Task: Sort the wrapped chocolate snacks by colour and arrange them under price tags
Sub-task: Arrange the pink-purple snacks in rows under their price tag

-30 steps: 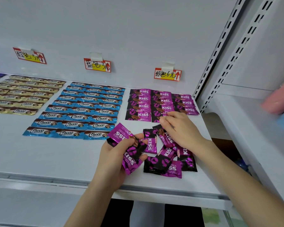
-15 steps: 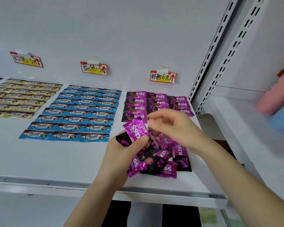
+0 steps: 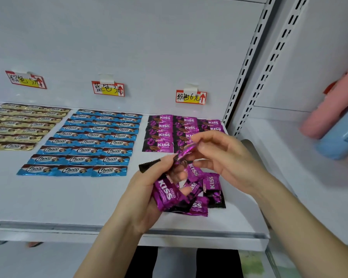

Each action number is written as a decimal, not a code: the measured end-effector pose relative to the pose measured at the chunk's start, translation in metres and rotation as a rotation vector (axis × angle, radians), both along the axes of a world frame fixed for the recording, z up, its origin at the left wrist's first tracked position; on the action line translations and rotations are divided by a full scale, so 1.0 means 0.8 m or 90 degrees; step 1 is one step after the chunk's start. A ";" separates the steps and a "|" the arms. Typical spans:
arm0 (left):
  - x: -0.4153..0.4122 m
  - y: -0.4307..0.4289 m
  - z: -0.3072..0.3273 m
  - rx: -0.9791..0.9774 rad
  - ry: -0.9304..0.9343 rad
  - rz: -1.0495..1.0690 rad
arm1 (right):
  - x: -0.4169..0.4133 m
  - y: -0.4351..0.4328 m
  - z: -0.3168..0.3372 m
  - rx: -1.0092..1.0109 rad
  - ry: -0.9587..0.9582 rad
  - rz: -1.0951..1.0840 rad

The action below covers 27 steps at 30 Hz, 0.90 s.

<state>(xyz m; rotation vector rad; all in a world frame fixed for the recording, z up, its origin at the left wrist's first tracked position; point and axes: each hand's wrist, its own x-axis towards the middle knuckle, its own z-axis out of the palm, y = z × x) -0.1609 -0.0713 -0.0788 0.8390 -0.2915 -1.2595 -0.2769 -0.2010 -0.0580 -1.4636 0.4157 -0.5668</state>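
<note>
My left hand (image 3: 149, 189) grips a bunch of purple KISS snacks (image 3: 167, 194) above the shelf's front. My right hand (image 3: 225, 157) pinches one purple snack (image 3: 186, 152) edge-on, just above the bunch. A loose pile of purple snacks (image 3: 211, 189) lies on the shelf under both hands. Laid-out purple snacks (image 3: 161, 133) sit in rows under the right price tag (image 3: 190, 96). Blue Choco snacks (image 3: 88, 143) fill rows under the middle price tag (image 3: 108, 89). Gold snacks (image 3: 18, 125) lie under the left price tag (image 3: 26, 79).
The white shelf (image 3: 58, 197) has a metal front edge (image 3: 48, 227). Slotted uprights (image 3: 247, 63) stand at its right end. On the neighbouring shelf at the right lie a pink item (image 3: 329, 113) and a blue item (image 3: 338, 139), both blurred.
My right hand left the loose pile, rose, and now pinches a single purple snack at the bunch. My left hand lifted its bunch toward the right hand.
</note>
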 end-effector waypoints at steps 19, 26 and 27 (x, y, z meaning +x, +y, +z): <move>-0.003 -0.005 0.001 0.033 -0.148 0.090 | -0.016 -0.033 -0.017 -0.205 0.075 -0.246; 0.001 -0.006 -0.011 0.077 -0.138 0.120 | -0.022 -0.104 -0.063 -0.341 0.370 -0.425; 0.001 -0.007 -0.013 0.074 -0.151 0.124 | -0.022 -0.106 -0.067 -0.365 0.409 -0.421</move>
